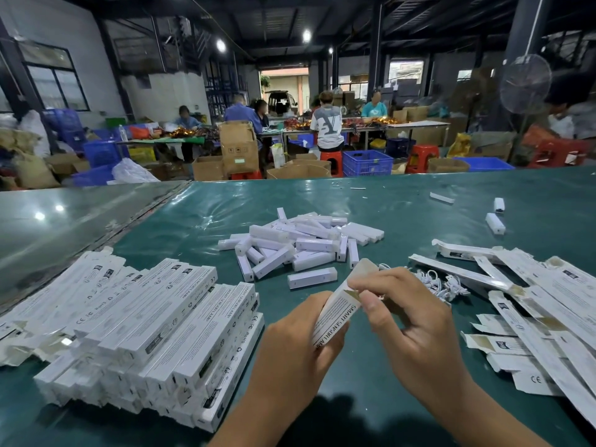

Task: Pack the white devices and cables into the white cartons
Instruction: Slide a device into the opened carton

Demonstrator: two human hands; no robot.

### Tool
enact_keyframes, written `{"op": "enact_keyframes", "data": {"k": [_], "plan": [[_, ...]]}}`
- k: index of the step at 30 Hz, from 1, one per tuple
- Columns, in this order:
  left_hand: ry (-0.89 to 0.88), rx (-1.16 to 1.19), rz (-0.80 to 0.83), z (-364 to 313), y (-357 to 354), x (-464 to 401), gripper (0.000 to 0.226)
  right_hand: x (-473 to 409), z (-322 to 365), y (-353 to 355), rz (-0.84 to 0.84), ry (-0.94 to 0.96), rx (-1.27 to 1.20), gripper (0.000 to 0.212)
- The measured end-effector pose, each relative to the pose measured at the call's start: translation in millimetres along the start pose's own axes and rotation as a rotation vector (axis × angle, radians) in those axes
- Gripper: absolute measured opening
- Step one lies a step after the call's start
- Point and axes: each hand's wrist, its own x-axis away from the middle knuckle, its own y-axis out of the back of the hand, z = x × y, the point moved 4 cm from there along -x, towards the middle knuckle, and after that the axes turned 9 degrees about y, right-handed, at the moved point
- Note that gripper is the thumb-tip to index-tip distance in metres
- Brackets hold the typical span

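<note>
— What were the hands doing?

— The left hand (298, 345) was wrapped around the lower part of a long, slim white carton (337, 309), printed cardboard, held at a slant. The right hand (408, 317) pinched its upper end, thumb pressed near the open brown-lined flap (364, 269).

— And around them?

— Just beyond the right hand lay a tangle of thin white cables (440, 283). Further out, mid-surface, sat a loose heap of smooth white bar-shaped devices (301, 245), a few strays (495, 223) well apart at the far right.

— The other cartons?

— Closed ones were stacked in neat angled rows (154, 333) to the left; flat, unfolded ones (529, 304) with raw brown tabs sprawled to the right. Everything rested on a glossy green surface (403, 204), its film wrinkled.
</note>
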Motion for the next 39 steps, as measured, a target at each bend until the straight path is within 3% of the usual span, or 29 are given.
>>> {"op": "enact_keyframes", "data": {"k": [4,6,8,10,13,23,25,29,33,35,37,39], "plan": [[-0.012,-0.051,0.014,-3.2,0.2,0.7,0.028,6.1,-13.5,-4.0,-0.130,-0.277,-0.216,0.014],[-0.008,-0.068,0.018,-3.4,0.1,0.3,0.030,10.4,-23.5,-9.6,-0.201,-0.471,-0.389,0.035],[-0.012,-0.091,0.026,-3.2,-0.3,0.3,0.031,11.4,-29.6,-14.2,-0.157,-0.583,-0.518,0.042],[0.008,-0.111,0.039,-1.7,-1.3,0.5,0.032,10.5,-25.5,-16.6,-0.024,-0.511,-0.500,0.022],[0.053,-0.118,0.054,3.3,-0.7,0.1,0.039,13.6,-16.3,-18.0,0.125,-0.396,-0.352,0.038],[0.009,-0.188,0.085,0.1,0.4,-2.0,0.047,8.7,-14.5,-11.0,0.034,-0.349,-0.253,0.028],[0.001,-0.205,0.098,0.5,1.2,-1.2,0.049,10.5,-13.2,-11.6,0.043,-0.289,-0.168,0.026],[-0.004,-0.226,0.083,2.5,3.9,-0.7,0.047,13.8,-9.1,-14.9,0.132,-0.120,-0.015,0.041],[-0.039,-0.240,0.130,1.5,-1.2,1.6,0.052,11.1,-18.6,-11.3,0.081,-0.295,-0.208,0.043],[-0.058,-0.291,0.188,0.5,-9.3,3.7,0.056,13.4,-21.2,-17.3,0.193,-0.406,-0.340,0.062],[-0.035,-0.342,0.275,2.7,-16.9,6.8,0.056,18.0,-19.9,-24.6,0.382,-0.381,-0.271,0.078],[-0.029,-0.378,0.310,5.6,-20.4,8.8,0.054,21.7,-22.0,-29.3,0.483,-0.325,-0.127,0.073]]}}
